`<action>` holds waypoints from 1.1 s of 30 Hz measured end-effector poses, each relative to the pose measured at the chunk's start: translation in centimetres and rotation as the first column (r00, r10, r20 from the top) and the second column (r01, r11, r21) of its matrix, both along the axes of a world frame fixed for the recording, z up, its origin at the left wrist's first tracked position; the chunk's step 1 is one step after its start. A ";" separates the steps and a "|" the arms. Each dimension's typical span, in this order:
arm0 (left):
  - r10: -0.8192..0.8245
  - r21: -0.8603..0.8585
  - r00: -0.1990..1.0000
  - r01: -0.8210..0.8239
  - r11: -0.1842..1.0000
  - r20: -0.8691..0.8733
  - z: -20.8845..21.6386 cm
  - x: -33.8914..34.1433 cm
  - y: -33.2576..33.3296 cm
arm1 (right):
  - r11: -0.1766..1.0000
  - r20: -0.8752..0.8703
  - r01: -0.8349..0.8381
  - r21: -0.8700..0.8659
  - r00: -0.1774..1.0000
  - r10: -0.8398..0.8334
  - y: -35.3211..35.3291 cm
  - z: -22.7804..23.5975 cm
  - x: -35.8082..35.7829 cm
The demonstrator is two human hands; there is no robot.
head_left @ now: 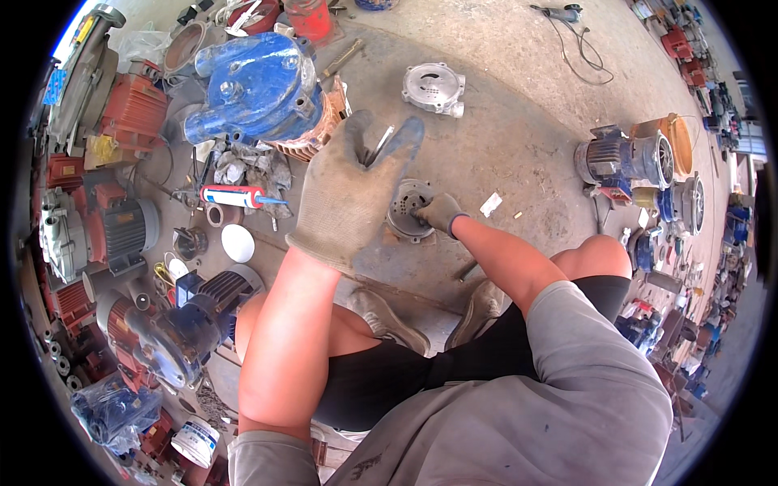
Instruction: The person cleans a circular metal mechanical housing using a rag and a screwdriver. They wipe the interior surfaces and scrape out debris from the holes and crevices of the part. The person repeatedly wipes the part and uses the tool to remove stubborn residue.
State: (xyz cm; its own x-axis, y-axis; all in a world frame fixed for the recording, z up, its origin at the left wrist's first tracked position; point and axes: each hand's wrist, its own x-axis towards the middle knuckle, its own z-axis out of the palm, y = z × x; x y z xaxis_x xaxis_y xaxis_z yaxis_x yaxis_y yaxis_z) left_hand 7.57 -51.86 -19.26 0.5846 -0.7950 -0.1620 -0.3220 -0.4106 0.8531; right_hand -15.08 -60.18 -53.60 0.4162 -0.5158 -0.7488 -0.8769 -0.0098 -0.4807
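My left hand (344, 190), in a beige work glove with dark fingertips, is raised in front of me. A slim silvery rod (385, 139) sticks up between its thumb and fingers; its lower end is hidden by the glove. Lower down, a round grey metal casting with small holes (405, 222) rests on a brown block on the floor. My gloved right hand (442, 212) reaches over its right side, fingers closed near its middle; what they pinch is hidden. Farther ahead lies a similar round silvery casting (433, 87) with lugs on its rim.
A big blue housing (263, 85) stands at the left, with a sealant tube (235, 197) and rags (271, 166) before it. Several motors crowd the left edge. Another motor (612, 162) and an orange bucket (677, 138) stand right. A corded tool (563, 14) lies far off.
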 end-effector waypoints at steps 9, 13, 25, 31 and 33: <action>-0.027 0.094 0.997 0.033 0.995 -0.067 1.9 0.2 -0.2 | 0.959 -0.104 -0.256 -0.118 0.964 0.245 0.4 0.6 1.4; -0.045 0.098 0.999 0.045 0.994 -0.011 1.6 -0.8 -1.1 | 0.847 -0.198 -0.506 -0.162 0.858 0.474 -0.3 -0.9 0.8; 0.055 0.158 0.996 -0.044 0.986 -0.064 3.6 -2.6 -0.1 | 0.562 0.308 0.103 0.821 0.749 -0.587 -8.2 26.3 -1.4; 0.306 0.020 0.877 -0.322 0.947 -0.371 5.5 -5.9 1.3 | 0.404 0.420 -0.170 0.899 0.596 -0.685 -7.0 33.1 -2.1; 0.384 -0.112 0.782 -0.494 0.862 -0.490 5.4 -7.4 1.2 | 0.742 0.758 -0.315 0.592 0.529 -0.380 -5.1 33.6 -0.9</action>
State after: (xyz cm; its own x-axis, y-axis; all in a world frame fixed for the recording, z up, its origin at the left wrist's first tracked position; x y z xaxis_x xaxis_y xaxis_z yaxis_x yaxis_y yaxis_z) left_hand 0.15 -50.71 -13.90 0.7885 -0.5144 -0.3372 0.2744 -0.1965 0.9413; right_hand -16.00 -65.26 -19.99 0.9727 -0.1276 -0.1940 -0.0823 0.5916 -0.8020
